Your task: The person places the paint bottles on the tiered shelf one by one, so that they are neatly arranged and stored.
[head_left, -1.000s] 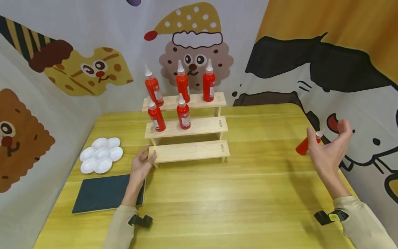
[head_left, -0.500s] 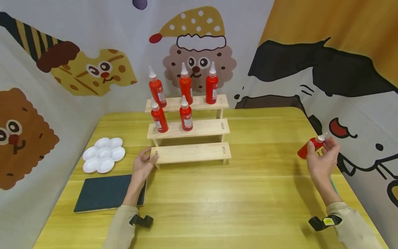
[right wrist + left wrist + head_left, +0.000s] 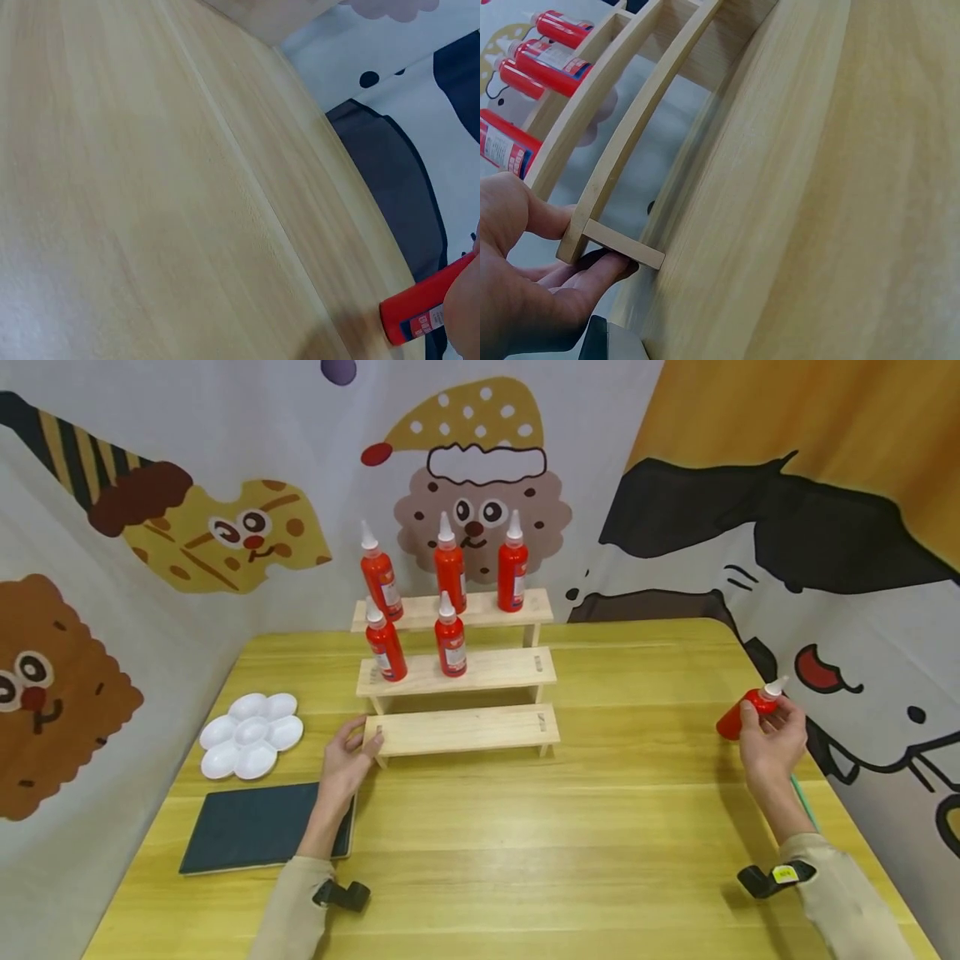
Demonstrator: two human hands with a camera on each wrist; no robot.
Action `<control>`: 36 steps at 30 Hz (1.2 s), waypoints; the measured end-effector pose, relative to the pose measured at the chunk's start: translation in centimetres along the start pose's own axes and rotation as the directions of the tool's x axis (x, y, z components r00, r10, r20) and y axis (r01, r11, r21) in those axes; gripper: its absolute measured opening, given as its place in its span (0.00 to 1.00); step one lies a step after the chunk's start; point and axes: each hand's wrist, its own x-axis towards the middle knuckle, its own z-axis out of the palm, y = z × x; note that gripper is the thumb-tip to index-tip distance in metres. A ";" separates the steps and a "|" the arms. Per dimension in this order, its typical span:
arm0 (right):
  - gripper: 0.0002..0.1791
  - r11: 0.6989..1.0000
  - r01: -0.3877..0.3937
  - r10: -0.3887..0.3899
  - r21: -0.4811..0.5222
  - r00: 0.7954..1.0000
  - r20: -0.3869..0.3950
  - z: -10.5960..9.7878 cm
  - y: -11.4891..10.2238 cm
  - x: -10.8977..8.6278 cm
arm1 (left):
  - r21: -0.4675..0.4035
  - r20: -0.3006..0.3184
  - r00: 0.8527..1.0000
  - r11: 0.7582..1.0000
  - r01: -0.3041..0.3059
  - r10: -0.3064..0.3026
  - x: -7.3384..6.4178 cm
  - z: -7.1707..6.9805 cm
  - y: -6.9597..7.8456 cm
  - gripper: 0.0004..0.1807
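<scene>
My left hand (image 3: 347, 766) grips the left end of the lowest tier of a pale wooden three-step stand (image 3: 465, 728), thumb on top and fingers underneath, as the left wrist view shows. At the right side of the table, my right hand (image 3: 772, 745) holds a red squeeze bottle (image 3: 729, 723) with a white pointed cap, thumb on the near side and fingers behind it. The bottle leans, its cap toward the right; in the right wrist view only its lower part (image 3: 414, 309) shows. Three like bottles (image 3: 450, 575) stand on the top tier and two (image 3: 452, 647) on the middle tier.
A white flower-shaped palette (image 3: 251, 735) lies at the left of the table. In front of it is a dark green book (image 3: 251, 828), partly under the left forearm. A thin green stick (image 3: 805, 802) lies beside the right wrist. Printed curtains (image 3: 585, 485) surround the table.
My right hand has closed in from an open, spread pose and its fingers now wrap the red squeeze bottle. My left hand keeps its hold on the stand. The head view has shifted slightly.
</scene>
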 end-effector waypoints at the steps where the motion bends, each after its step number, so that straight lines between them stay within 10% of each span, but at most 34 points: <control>1: 0.27 1.000 0.011 -0.011 0.009 1.000 -0.004 0.1 0.1 0.1 | 0.003 0.001 1.000 1.000 0.001 -0.001 0.0 0.0 0.0 0.31; 11: 0.25 0.986 0.145 -0.140 0.087 0.988 -0.060 1.2 -1.8 -0.7 | -0.005 0.011 1.000 1.000 0.009 -0.009 0.1 -0.2 0.0 0.31; 20: 0.22 0.887 0.437 -0.435 0.150 0.899 -0.043 3.2 -4.6 -2.2 | -0.026 0.016 1.000 1.000 0.001 -0.001 -0.3 -0.2 0.1 0.32; 36: 0.23 0.794 0.522 -0.570 0.312 0.817 0.083 6.0 -9.3 -5.0 | -0.035 0.009 1.000 0.999 -0.002 0.003 0.0 -0.1 -0.3 0.31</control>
